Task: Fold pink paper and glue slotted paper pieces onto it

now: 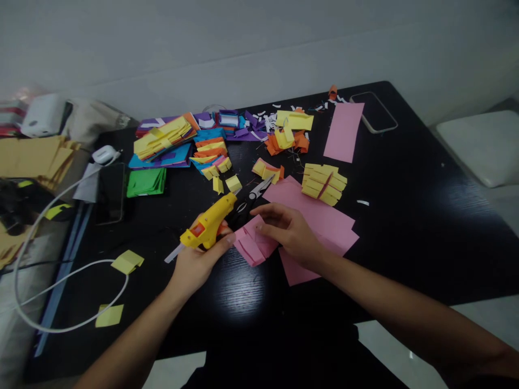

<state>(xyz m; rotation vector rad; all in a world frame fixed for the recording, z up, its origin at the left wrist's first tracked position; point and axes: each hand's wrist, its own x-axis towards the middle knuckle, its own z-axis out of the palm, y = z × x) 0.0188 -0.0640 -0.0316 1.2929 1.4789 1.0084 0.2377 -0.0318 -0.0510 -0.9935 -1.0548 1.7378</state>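
Observation:
My left hand (198, 266) is closed around a yellow hot glue gun (211, 219), whose nozzle points up and to the right. A clear glue stick (175, 252) sticks out of its back end. The left thumb reaches the edge of a folded pink paper piece (250, 247). On the other side of that piece, my right hand (290, 229) grips it with thumb and bent fingers. Scissors (259, 189) lie just beyond the hands. Flat pink sheets (320, 213) are spread under and beside my right hand.
A folded yellow paper piece (324, 183) lies right of centre. Stacks of yellow paper (164, 138), green paper (146, 182) and colourful folded strips stand at the back left. A phone (111, 192) and a looping white cable (87, 265) are at the left. A phone case (373, 112) lies far right.

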